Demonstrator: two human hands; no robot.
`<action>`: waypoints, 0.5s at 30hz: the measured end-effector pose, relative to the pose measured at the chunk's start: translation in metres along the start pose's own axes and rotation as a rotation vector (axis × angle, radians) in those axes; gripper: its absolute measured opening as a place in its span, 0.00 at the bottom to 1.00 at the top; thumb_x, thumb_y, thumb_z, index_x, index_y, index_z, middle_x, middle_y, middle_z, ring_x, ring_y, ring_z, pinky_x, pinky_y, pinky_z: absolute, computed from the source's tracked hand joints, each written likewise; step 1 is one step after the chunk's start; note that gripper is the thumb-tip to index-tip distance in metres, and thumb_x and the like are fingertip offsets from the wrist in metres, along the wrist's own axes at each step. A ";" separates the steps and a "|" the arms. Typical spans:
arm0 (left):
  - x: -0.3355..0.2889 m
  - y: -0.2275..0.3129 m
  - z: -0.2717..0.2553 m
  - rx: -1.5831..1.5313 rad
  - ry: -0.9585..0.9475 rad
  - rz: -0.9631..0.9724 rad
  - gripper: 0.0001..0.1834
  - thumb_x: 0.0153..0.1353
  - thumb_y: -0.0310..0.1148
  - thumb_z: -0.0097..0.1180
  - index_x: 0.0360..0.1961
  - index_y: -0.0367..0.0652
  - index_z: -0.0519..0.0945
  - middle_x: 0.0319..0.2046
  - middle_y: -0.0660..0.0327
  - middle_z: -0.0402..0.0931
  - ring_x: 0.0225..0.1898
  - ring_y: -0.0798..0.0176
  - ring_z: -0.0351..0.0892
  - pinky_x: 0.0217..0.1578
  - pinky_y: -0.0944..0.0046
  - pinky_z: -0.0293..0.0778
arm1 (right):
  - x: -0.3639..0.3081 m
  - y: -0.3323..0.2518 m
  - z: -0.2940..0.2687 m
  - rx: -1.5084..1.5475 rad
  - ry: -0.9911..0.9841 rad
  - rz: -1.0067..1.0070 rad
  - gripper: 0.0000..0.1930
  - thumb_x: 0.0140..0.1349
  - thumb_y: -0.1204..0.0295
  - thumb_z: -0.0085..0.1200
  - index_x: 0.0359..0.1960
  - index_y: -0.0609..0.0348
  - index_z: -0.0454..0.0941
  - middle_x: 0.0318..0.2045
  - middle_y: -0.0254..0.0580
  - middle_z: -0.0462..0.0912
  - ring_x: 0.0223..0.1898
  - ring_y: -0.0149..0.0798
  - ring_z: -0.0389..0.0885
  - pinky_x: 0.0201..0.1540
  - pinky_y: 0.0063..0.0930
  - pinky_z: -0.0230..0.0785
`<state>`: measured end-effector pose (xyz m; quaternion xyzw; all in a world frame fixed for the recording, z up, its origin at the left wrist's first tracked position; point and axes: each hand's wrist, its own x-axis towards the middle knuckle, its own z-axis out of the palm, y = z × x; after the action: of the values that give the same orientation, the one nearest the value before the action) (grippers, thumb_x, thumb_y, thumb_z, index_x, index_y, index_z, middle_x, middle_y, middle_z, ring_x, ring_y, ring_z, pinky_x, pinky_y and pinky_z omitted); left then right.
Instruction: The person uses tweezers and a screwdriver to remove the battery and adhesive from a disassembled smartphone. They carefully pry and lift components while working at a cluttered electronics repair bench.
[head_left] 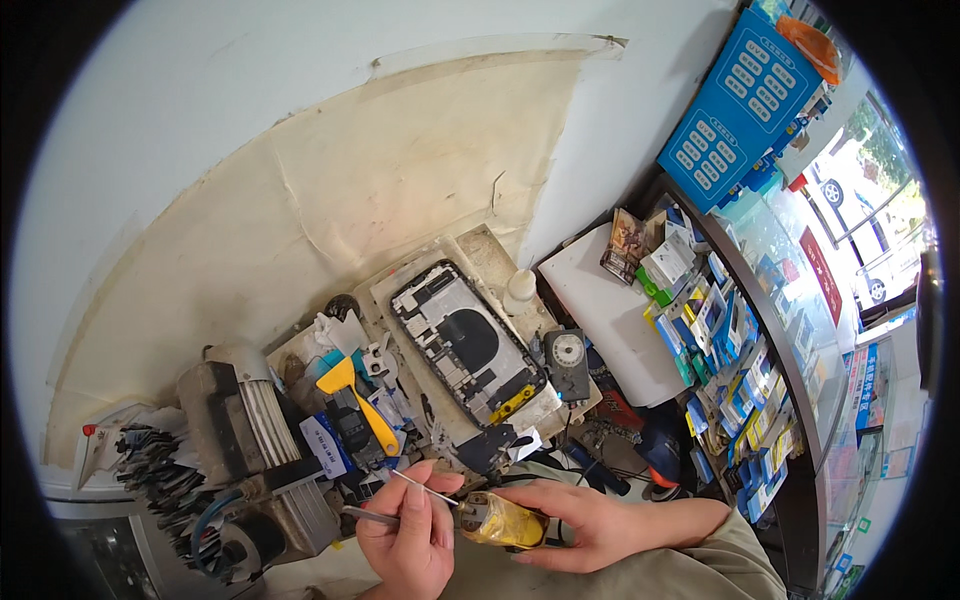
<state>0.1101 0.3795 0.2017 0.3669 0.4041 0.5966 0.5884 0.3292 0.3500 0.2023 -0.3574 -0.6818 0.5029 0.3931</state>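
Observation:
My left hand is closed, thumb and fingers pinching a thin silvery rod. A flat grey metal strip, like a tweezers' end, also sticks out of this hand on its left. My right hand is wrapped round a stubby yellow tool with a shiny, taped-looking body and a metal front end. That front end faces my left hand, close to the rod's tip; whether they touch I cannot tell. Beyond the hands lies an opened phone, its inside facing up, on a pale work board.
Left stands a grey ribbed motor-like machine beside a pile of dark thin parts. A yellow scraper lies on clutter. Right of the phone are a white bottle, a dial box and shelves of small boxes.

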 end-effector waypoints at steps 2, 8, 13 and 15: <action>0.000 -0.005 -0.014 -0.145 -0.055 -0.058 0.21 0.79 0.36 0.55 0.64 0.32 0.78 0.49 0.41 0.83 0.26 0.66 0.75 0.28 0.68 0.70 | 0.000 -0.007 0.004 -0.034 -0.058 0.142 0.40 0.65 0.70 0.70 0.77 0.63 0.64 0.49 0.51 0.80 0.47 0.50 0.83 0.47 0.39 0.79; 0.012 -0.006 -0.002 -0.240 0.097 -0.050 0.14 0.83 0.33 0.49 0.56 0.34 0.81 0.29 0.57 0.77 0.17 0.77 0.56 0.21 0.74 0.53 | 0.007 -0.003 0.031 -0.204 -0.039 0.158 0.41 0.63 0.68 0.70 0.75 0.61 0.63 0.47 0.53 0.79 0.44 0.55 0.85 0.43 0.41 0.81; 0.012 -0.001 -0.006 -0.253 0.186 -0.018 0.15 0.82 0.34 0.50 0.53 0.31 0.80 0.21 0.63 0.73 0.17 0.76 0.57 0.22 0.73 0.55 | 0.008 -0.005 0.047 -0.302 -0.084 0.183 0.44 0.59 0.67 0.75 0.74 0.67 0.64 0.49 0.56 0.81 0.45 0.54 0.85 0.45 0.41 0.81; 0.015 -0.006 -0.009 -0.291 0.184 0.013 0.15 0.82 0.35 0.50 0.52 0.30 0.80 0.20 0.64 0.71 0.17 0.75 0.59 0.22 0.72 0.55 | 0.009 -0.004 0.053 -0.326 -0.064 0.131 0.44 0.59 0.66 0.75 0.74 0.68 0.63 0.49 0.57 0.81 0.44 0.55 0.85 0.44 0.41 0.82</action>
<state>0.1033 0.3936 0.1921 0.2240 0.3633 0.6838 0.5919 0.2775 0.3356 0.1975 -0.4440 -0.7415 0.4215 0.2744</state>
